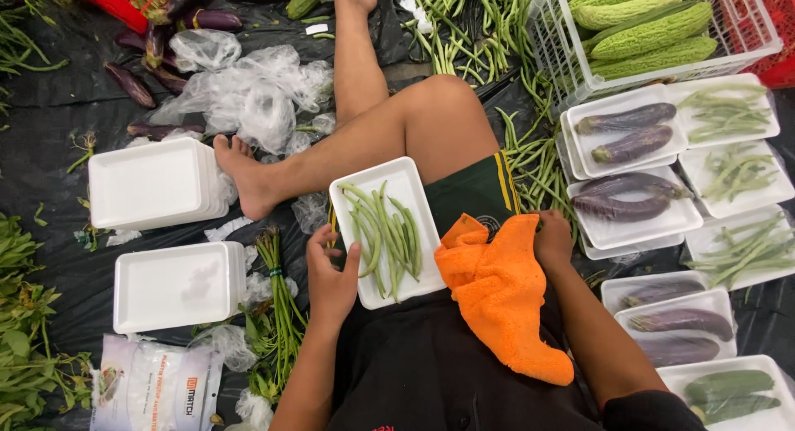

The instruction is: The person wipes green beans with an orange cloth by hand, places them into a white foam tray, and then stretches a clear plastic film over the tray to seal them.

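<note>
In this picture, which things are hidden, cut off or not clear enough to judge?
- Head view: the right hand fingertips are hidden behind the orange cloth, so its grip cannot be told.
- Head view: the left hand palm faces down on the white tray of green beans; the tray edge beneath is hidden.
- The wrapped trays at the right are blurred by film.
- The red crate is cut off by the top edge.

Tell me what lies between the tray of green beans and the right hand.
In the head view, an orange cloth lies on the lap between the bean tray and the right hand.

Even overhead light, soft shadows, sharp focus, slight wide-angle edge bending.
</note>
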